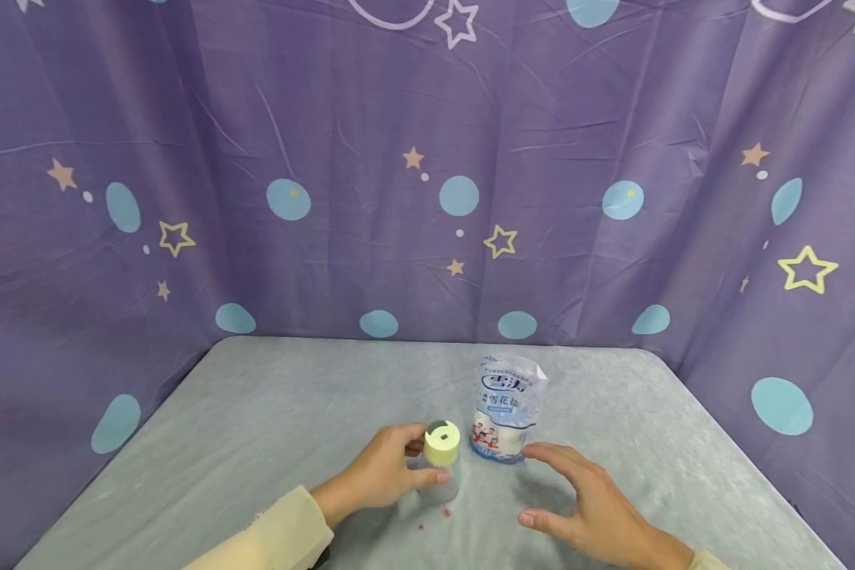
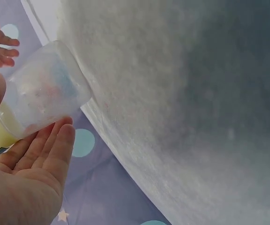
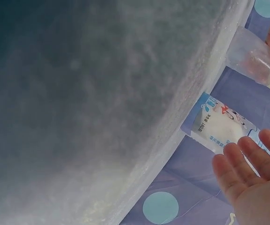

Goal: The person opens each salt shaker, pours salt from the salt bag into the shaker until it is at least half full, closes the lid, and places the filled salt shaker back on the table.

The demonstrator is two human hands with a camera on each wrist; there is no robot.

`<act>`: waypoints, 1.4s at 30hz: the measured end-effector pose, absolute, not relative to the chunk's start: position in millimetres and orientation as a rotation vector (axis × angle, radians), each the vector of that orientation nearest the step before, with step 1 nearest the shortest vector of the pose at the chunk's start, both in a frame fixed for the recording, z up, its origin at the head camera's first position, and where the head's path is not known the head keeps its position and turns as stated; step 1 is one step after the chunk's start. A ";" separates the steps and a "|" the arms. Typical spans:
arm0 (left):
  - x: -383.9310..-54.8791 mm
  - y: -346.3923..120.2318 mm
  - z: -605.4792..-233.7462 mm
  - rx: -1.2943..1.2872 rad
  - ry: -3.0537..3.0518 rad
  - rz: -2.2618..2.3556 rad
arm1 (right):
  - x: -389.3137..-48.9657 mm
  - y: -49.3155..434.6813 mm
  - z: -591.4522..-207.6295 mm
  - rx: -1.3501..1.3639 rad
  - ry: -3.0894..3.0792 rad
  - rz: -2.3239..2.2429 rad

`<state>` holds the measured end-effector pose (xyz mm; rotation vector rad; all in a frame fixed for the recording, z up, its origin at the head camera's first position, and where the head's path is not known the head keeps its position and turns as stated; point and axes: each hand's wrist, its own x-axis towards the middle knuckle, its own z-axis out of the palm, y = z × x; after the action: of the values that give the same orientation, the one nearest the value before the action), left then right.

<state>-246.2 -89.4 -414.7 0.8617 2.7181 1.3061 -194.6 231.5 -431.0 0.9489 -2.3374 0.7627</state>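
Note:
A clear seasoning jar (image 1: 439,484) with a pale yellow lid (image 1: 442,445) stands upright on the table; a small dark hole shows in the lid's top. My left hand (image 1: 392,467) holds the jar, thumb across its near side and fingers along the far left side. In the left wrist view the jar (image 2: 48,89) lies between thumb and fingers. Just right of it stands a blue and white salt pouch (image 1: 506,412) with printed characters. My right hand (image 1: 591,503) is beside the pouch, fingers spread and holding nothing, index fingertip close to the pouch's lower right edge.
A grey cloth covers the table (image 1: 292,396). A few small red specks (image 1: 446,512) lie on it just in front of the jar. Behind and on both sides hangs a purple curtain (image 1: 370,158) with stars and blue spots.

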 end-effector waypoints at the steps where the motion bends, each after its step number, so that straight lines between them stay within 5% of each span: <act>1: -245.5 -89.3 -414.9 0.863 2.715 1.307 | -194.8 231.4 -431.3 0.949 -2.336 0.766; 42: -219.4 -85.8 -413.5 0.942 2.536 1.388 | -195.7 219.5 -429.6 0.974 -2.312 0.856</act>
<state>-219.4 -85.8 -413.5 0.9418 2.5360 1.3883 -195.7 219.5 -429.6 0.9742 -2.3124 0.8565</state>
